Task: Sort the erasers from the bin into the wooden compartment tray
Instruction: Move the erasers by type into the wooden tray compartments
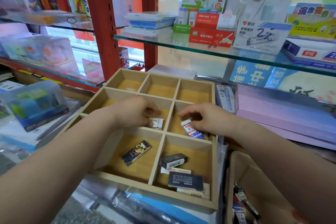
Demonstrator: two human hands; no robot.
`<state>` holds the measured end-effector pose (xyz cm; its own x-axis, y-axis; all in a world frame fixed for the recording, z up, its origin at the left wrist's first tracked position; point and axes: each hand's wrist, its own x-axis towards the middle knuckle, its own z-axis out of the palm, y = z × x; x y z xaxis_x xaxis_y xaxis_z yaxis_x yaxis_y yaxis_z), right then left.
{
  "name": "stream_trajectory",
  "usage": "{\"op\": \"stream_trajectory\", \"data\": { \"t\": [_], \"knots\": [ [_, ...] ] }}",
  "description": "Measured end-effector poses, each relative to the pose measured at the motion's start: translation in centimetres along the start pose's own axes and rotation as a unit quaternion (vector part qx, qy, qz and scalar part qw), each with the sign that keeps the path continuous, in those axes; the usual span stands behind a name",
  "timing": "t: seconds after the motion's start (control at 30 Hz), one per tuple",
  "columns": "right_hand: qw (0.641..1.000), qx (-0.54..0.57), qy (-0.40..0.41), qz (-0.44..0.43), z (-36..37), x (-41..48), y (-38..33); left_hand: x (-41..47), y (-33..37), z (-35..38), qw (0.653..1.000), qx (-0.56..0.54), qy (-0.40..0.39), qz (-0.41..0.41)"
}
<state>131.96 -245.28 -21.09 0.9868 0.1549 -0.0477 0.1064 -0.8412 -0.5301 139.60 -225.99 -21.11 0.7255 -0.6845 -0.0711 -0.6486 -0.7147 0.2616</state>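
1. The wooden compartment tray (214,203) lies before the person; the cardboard bin (254,178) stands just beside its right edge, nearer the right arm, and is cut off by the frame.
2. The left hand (135,111) reaches into the middle-left compartment, fingers curled at a white eraser (156,123); whether it grips or only touches, I cannot tell.
3. The right hand (203,116) pinches a blue-and-white eraser (192,130) in the middle-right compartment; its long axis runs diagonally toward the tray's near right corner.
4. Dark erasers (185,181) fill the near compartments; the far row seems empty, though blurred.

Bright, even light, blurred, warped edges
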Motion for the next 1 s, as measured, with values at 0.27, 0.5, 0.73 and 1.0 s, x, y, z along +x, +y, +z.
{"op": "stream_trajectory", "data": {
  "t": [0.27,0.5,0.73,1.0],
  "knots": [
    [0.973,-0.119,0.195,-0.039,1.5,-1.7,1.6,-0.1,-0.7,-0.7,0.997,-0.049,-0.055,0.038],
    [0.924,0.249,0.256,0.137,3.2,-1.7,2.5,-0.1,3.2,-1.0,0.985,-0.107,0.097,0.097],
    [0.924,0.237,0.271,0.131,3.3,-1.8,2.5,3.3,6.7,0.7,0.985,0.112,-0.052,0.124],
    [0.915,0.255,0.287,0.126,3.6,-1.5,2.9,3.3,6.7,1.8,0.99,0.091,0.0,0.109]
  ]
}}
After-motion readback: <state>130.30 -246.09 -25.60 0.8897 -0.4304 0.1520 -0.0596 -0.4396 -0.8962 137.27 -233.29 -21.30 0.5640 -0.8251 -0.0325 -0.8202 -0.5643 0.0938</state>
